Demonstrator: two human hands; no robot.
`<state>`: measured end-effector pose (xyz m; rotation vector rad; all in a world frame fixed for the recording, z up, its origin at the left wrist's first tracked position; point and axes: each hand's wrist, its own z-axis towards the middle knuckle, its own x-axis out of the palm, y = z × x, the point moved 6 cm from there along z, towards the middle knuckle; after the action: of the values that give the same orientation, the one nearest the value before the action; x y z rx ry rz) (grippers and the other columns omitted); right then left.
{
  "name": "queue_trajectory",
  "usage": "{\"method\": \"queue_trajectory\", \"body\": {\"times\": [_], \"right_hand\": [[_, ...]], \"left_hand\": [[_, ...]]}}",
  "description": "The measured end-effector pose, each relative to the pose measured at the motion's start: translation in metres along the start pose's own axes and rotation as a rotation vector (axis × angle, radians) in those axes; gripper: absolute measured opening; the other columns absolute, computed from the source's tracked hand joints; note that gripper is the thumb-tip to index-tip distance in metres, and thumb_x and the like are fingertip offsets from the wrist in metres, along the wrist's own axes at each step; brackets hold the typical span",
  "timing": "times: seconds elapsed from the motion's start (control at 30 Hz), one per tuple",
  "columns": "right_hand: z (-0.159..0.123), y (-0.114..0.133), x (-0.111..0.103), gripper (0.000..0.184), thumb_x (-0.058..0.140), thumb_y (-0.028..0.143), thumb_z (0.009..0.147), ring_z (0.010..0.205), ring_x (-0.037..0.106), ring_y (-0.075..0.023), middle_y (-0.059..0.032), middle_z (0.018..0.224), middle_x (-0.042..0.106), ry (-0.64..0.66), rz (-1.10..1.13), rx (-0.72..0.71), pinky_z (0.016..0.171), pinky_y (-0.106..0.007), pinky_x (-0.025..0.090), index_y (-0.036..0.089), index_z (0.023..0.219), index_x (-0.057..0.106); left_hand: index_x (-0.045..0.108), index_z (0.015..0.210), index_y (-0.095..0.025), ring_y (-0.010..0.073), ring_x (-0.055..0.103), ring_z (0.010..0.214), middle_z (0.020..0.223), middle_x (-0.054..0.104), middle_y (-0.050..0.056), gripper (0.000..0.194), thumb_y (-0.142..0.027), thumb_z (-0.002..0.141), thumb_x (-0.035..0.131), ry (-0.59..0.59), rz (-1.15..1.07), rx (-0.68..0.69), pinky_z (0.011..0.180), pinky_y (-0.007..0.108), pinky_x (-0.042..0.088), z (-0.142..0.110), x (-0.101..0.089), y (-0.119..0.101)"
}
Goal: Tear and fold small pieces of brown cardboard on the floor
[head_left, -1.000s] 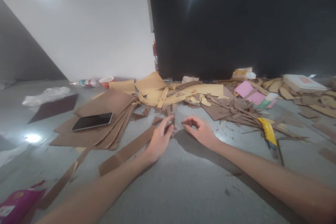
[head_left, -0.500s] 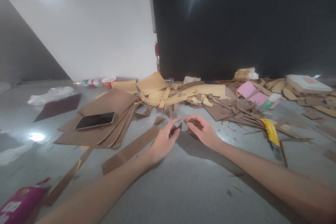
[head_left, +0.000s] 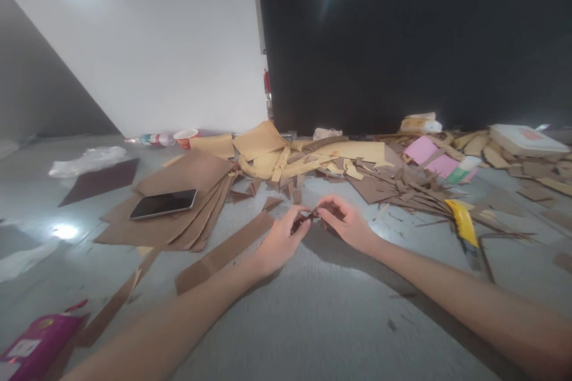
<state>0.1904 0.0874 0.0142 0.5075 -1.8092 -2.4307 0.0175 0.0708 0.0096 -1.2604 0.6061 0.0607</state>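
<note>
In the head view, my left hand [head_left: 282, 238] is closed in a pinch on a small dark brown piece [head_left: 312, 215], which looks like folded card. The fingertips of my right hand [head_left: 343, 221] close on the other end of it. Much of the piece is hidden by the fingers. Beside my left forearm lies a long brown cardboard strip [head_left: 223, 253]. Small brown card triangles [head_left: 271, 203] lie just beyond my left hand.
At left a phone [head_left: 163, 204] rests on stacked brown sheets [head_left: 192, 169]. A yellow-handled tool [head_left: 463, 223] lies at right by a heap of card scraps [head_left: 402, 187]. A purple packet [head_left: 42, 342] is at the lower left, a paper cup [head_left: 185, 139] at the back.
My hands have come together, and the right fingertips now meet the small brown piece at my left fingers. The view has shifted very slightly.
</note>
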Motion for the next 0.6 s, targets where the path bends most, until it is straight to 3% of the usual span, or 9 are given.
{"method": "queue_trajectory", "body": {"times": [0.4,0.6], "right_hand": [[0.0064,-0.0066,-0.0007,0.024,0.067,0.044,0.097,0.065,0.062,-0.0159,-0.0009,0.075,0.071,0.016,-0.160,-0.009,0.064,-0.028,0.050,0.024,0.104,0.079],[0.0074,0.0005,0.0007,0.027,0.058,0.044,0.103,0.074,0.064,-0.0173,-0.0051,0.097,0.072,0.039,-0.159,-0.122,0.067,-0.030,0.050,0.026,0.105,0.079]], "left_hand": [[0.056,0.124,-0.024,0.0229,0.072,0.102,0.109,0.076,0.006,0.025,-0.039,0.105,0.053,-0.018,-0.071,-0.045,0.088,0.036,0.053,0.0011,-0.0006,0.0016],[0.056,0.122,-0.024,0.0217,0.071,0.094,0.104,0.076,0.005,0.025,-0.041,0.106,0.050,-0.017,-0.061,-0.063,0.084,0.035,0.052,0.0013,-0.0009,0.0043]]}}
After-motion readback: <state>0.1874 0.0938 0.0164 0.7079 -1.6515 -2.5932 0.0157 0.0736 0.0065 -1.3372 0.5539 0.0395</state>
